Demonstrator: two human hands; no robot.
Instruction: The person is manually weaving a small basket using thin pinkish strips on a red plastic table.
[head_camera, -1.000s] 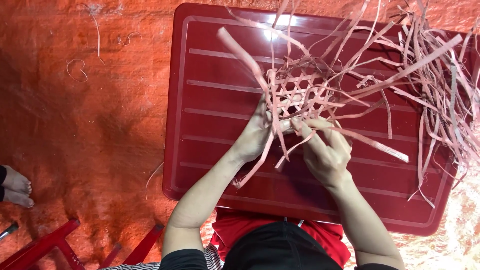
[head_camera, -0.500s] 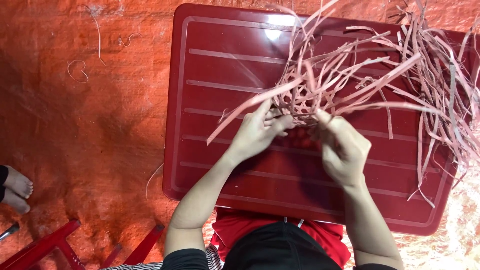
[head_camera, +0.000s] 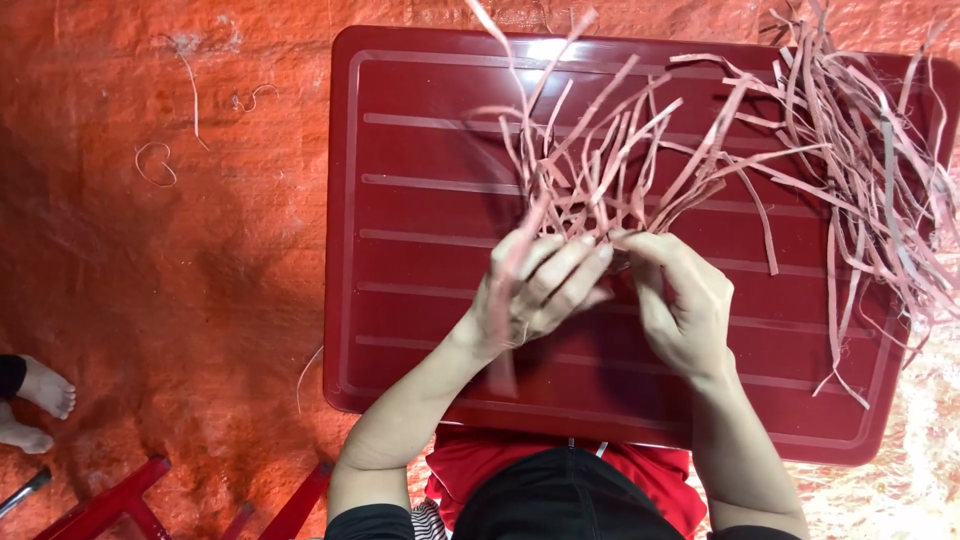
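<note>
Both hands meet over the middle of the frame. Going left to right: the left hand (head_camera: 535, 290) has its fingers curled around a bunch of pale pink flat weaving strips (head_camera: 600, 170), with 1 strip blurred and hanging down across the wrist. Just beside it, touching at the fingertips, the right hand (head_camera: 680, 300) pinches the same bunch from the other side. So the 2 hands are together, closed on the gathered base of the strips; whatever woven part lies between them is hidden by the fingers.

All this is held just above a dark red ribbed plastic table top (head_camera: 420, 220), which fills the centre and right of the frame. A larger loose heap of pink strips (head_camera: 860, 170) sprawls at the upper right, running over the table's right edge.

As a judgement, the work looks early: almost all the strip length is free and unwoven, and only a small gathered base sits in the hands.

From the grip the bunch fans upward and to the right, its long axis running from the centre towards the top of the frame.

At far left, on an orange woven floor mat (head_camera: 150, 300), another person's bare feet (head_camera: 35, 400) show.
</note>
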